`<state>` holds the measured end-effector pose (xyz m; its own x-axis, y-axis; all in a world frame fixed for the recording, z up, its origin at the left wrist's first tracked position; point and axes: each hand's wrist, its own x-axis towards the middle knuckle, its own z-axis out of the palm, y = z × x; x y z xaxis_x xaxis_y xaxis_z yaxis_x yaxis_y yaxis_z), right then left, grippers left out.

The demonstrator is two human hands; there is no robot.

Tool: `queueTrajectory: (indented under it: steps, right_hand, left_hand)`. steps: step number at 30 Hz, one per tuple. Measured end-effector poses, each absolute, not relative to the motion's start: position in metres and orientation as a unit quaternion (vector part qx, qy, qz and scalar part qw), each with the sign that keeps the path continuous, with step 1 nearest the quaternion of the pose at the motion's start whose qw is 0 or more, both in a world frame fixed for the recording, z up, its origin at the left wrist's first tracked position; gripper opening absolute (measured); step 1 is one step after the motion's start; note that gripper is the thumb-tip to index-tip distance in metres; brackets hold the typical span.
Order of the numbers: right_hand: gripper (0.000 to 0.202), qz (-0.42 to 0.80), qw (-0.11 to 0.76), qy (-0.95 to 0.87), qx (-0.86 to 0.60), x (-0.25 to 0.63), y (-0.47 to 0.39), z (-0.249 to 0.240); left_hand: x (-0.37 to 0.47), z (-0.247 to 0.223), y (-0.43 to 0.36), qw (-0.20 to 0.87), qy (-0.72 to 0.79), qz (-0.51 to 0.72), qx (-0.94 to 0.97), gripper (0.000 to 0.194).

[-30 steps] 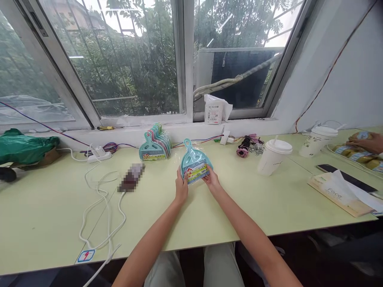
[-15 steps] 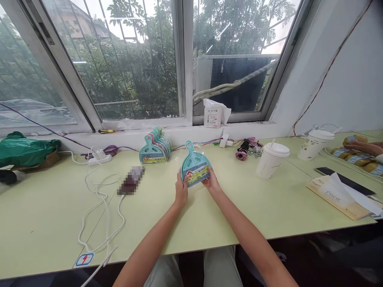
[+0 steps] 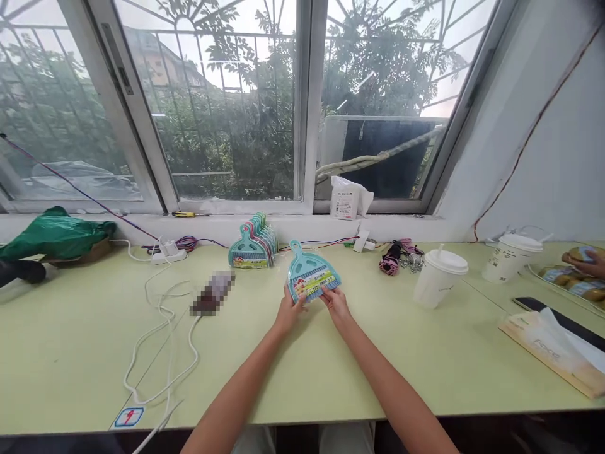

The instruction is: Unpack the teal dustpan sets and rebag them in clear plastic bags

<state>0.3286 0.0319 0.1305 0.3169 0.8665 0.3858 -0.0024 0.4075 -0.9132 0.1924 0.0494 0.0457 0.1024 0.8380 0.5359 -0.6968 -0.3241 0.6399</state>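
Note:
A light-blue dustpan set (image 3: 312, 275) in clear wrapping, with a yellow label across its blue bristles, is held over the table in front of me. Its handle points away and a little left. My left hand (image 3: 287, 312) grips the lower left corner, thumb on the front. The lower right edge is pinched by my right hand (image 3: 338, 304); the fingers behind the set are hidden. Back left of it, a row of similar wrapped dustpan sets (image 3: 250, 249) stands upright near the windowsill.
White cups (image 3: 439, 277) and a tissue pack (image 3: 553, 353) stand on the right. Another person's hand (image 3: 590, 263) touches yellowish bundles at the far right. White cables (image 3: 167, 321), a pixelated item (image 3: 212, 294) and a green bag (image 3: 61, 233) lie left.
The view has tilted up and shifted slightly left. The dustpan set has tipped more to the left in my hands, and my right hand has moved inward along its lower edge.

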Motion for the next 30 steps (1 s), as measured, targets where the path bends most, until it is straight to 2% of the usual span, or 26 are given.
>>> queueTrajectory:
  steps: [6, 12, 15, 20, 26, 30]
  right_hand:
    - [0.03, 0.271, 0.722, -0.476, -0.423, 0.334, 0.03, 0.14]
    - [0.032, 0.238, 0.729, -0.494, -0.41, 0.328, 0.026, 0.137]
    - [0.03, 0.242, 0.724, -0.492, -0.418, 0.326, 0.026, 0.138]
    - [0.032, 0.265, 0.69, -0.511, -0.44, 0.32, 0.025, 0.132]
    - [0.03, 0.278, 0.648, -0.514, -0.488, 0.317, 0.024, 0.121]
    - [0.027, 0.334, 0.482, -0.555, -0.59, 0.329, 0.02, 0.14]
  left_hand:
    - [0.206, 0.04, 0.044, 0.672, -0.076, 0.52, 0.522, 0.075]
    - [0.2, 0.038, 0.047, 0.696, -0.087, 0.426, 0.571, 0.077]
    - [0.191, 0.042, 0.056, 0.702, -0.079, 0.451, 0.545, 0.068]
    - [0.181, 0.045, 0.07, 0.713, -0.073, 0.585, 0.379, 0.052]
    - [0.193, 0.036, 0.074, 0.736, 0.028, 0.596, 0.321, 0.051]
    - [0.189, 0.035, 0.085, 0.743, 0.069, 0.612, 0.262, 0.046]
